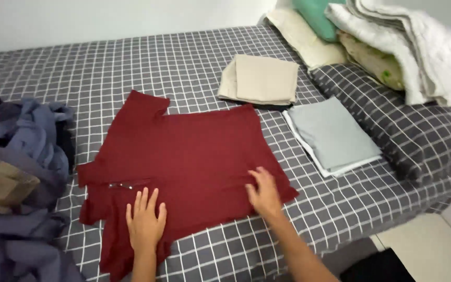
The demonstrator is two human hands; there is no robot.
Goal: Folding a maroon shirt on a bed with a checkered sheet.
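Dark red shirt [184, 156] spread flat mid-bed on grey checked sheet [184, 57]. My left hand [145, 223] and right hand [263, 194] both flat, palms open, gripping nothing. Looks like smoothing step; next I'd pinch 1 edge, fold over.

Garment: dark red shirt [184, 156] spread flat on checked bed [131, 62].
Left hand [145, 219]: palm down on shirt.
Right hand [263, 193]: pressing shirt's edge.
Beside: folded beige [261, 78], grey cloths [334, 133].
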